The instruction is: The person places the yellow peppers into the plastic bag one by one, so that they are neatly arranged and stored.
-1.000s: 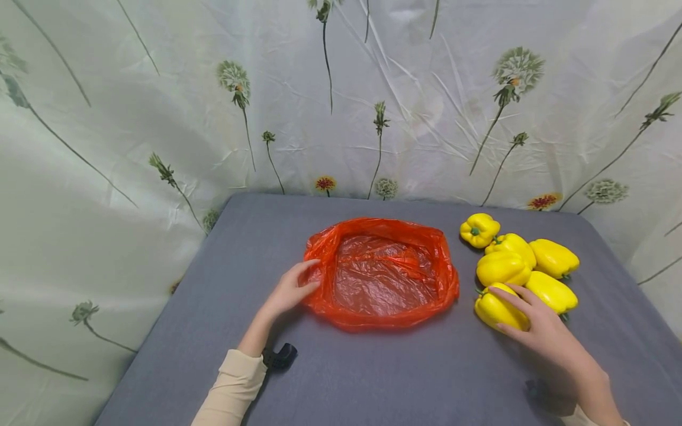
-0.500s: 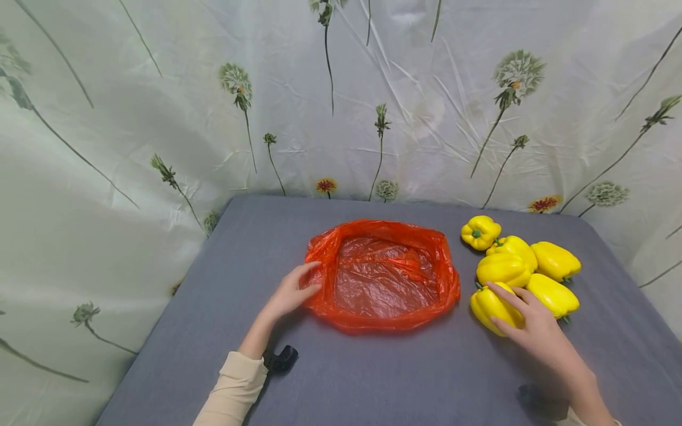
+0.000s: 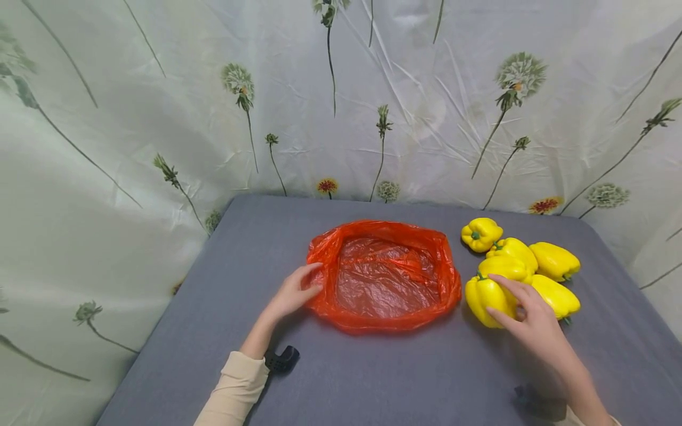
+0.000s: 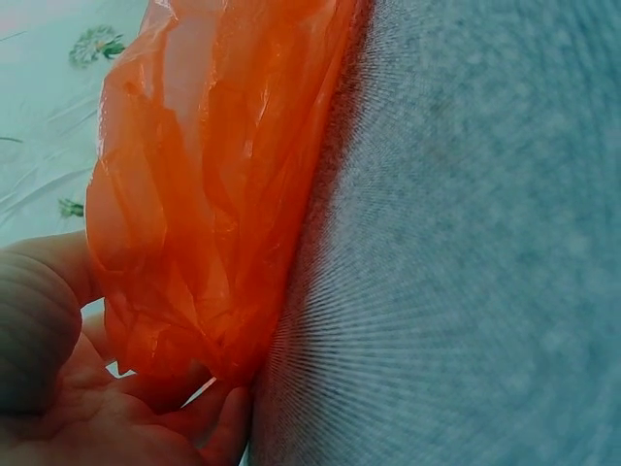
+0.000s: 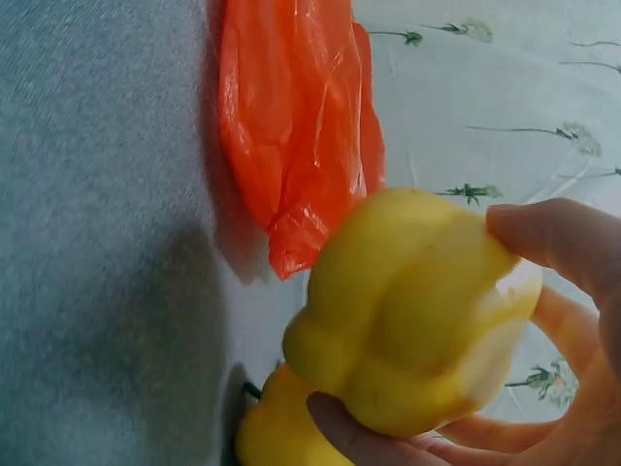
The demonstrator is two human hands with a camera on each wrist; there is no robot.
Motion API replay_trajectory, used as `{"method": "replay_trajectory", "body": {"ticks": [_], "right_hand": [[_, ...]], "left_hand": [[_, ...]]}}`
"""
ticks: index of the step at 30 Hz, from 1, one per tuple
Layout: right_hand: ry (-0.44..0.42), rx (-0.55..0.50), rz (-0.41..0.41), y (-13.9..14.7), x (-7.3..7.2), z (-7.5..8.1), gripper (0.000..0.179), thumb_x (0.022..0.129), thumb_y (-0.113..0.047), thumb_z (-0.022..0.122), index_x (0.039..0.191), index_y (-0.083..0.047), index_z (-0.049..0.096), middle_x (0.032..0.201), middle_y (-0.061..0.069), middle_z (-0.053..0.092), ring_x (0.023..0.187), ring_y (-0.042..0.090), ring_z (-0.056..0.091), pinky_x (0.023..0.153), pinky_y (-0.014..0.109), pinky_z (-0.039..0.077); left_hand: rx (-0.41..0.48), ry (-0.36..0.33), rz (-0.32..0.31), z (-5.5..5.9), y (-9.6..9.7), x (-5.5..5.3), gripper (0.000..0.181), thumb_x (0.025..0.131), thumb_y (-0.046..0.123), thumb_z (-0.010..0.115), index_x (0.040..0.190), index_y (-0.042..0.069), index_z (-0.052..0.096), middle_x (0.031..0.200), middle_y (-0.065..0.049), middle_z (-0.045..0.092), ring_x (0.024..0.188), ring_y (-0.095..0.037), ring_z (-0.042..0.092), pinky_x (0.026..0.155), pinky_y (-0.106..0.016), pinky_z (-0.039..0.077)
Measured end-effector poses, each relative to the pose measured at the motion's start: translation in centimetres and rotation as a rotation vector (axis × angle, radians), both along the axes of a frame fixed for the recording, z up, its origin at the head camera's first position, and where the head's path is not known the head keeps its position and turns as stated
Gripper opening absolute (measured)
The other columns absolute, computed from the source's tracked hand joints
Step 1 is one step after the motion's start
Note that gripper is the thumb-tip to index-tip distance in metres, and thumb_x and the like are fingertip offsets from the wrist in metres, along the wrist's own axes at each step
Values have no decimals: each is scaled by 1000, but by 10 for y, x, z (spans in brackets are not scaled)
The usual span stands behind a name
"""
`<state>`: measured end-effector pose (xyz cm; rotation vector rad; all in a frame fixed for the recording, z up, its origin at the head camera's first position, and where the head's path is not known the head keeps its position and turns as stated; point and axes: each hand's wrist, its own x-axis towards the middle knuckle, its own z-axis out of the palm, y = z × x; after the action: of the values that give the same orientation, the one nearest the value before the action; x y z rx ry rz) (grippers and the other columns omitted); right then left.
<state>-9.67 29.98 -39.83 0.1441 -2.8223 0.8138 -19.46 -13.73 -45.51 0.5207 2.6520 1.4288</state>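
Grey table (image 3: 373, 378). On it, red plastic bag (image 3: 373, 320), mouth spread upward. Right of bag, cluster of five yellow peppers (image 3: 514, 254). Left hand (image 3: 290, 293): fingers relaxed, well parted, touching bag's left side. Right hand (image 3: 537, 322): thumb and fingers apart, grasping sixth pepper (image 3: 483, 300) near bag's right side.

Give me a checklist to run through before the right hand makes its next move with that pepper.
1. Right hand holds the yellow bell pepper between thumb and fingers: ok.
2. Red plastic bag has its mouth open upward: ok.
3. Nothing stands between the held pepper and the bag: ok.
4. Left hand is at the bag's left side, touching it: ok.
5. Left hand pinches the bag firmly: cannot tell.
6. The five other yellow bell peppers lie outside the bag, to its right: ok.
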Motion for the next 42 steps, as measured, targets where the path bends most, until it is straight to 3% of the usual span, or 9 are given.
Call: {"method": "replay_trajectory", "body": {"ticks": [2,4,9,12,19,27,33,38,42], "right_hand": [[1,-27,1,-3,-2,3,60,83,-30,70,137,-19,47,124,18,52,104,13,44,69,33,56],[10,-48,-2,-6,-4,5,61,83,-28,70,138,-18,46,125,19,52,104,22,45,72,34,57],[25,-112,-13,-11,-10,5,61,84,-25,69,139,-14,44,129,19,51,99,-8,40,71,5,43],[20,-162,-6,-14,-14,5,61,86,-24,67,141,-14,41,134,19,49,97,-18,35,70,7,46],[48,-241,15,-27,-22,5,61,87,-19,66,142,-17,39,134,17,48,95,-17,38,73,0,39],[10,-335,55,-42,-40,5,60,90,-22,61,144,-21,36,131,13,48,97,-12,46,77,0,42],[-37,-405,79,-54,-51,5,59,92,-25,58,146,-24,33,142,17,42,102,-18,41,82,-3,37],[-85,-416,126,-64,-63,4,58,93,-26,56,146,-26,32,147,14,39,115,5,50,83,2,40],[-158,-417,143,-73,-74,4,59,93,-32,55,147,-28,30,150,14,36,122,33,50,91,26,51]], "left_hand": [[2,-2,1,0,0,0,51,88,15,61,136,6,46,137,-21,49,129,-38,44,106,-54,36],[1,5,0,0,0,1,51,88,16,61,136,6,46,138,-21,49,129,-38,44,107,-55,35],[-3,3,3,0,0,1,51,89,16,61,136,5,46,139,-21,48,131,-38,42,108,-54,34],[-6,5,3,0,0,1,51,89,16,60,136,5,46,138,-22,48,130,-39,43,107,-55,34],[-8,13,0,-1,1,2,50,89,16,60,135,5,47,137,-21,50,129,-39,44,107,-55,35],[-5,20,3,-1,1,2,50,88,15,61,135,5,47,135,-21,51,127,-38,45,106,-56,36],[-2,29,0,0,3,2,50,87,13,62,134,3,48,133,-22,52,126,-38,47,107,-54,35],[-1,31,-2,-1,3,1,50,87,14,61,134,3,48,133,-22,52,126,-38,47,107,-54,35],[-1,31,1,-3,2,0,50,88,14,61,135,3,47,134,-22,52,126,-38,46,107,-54,35]]}}
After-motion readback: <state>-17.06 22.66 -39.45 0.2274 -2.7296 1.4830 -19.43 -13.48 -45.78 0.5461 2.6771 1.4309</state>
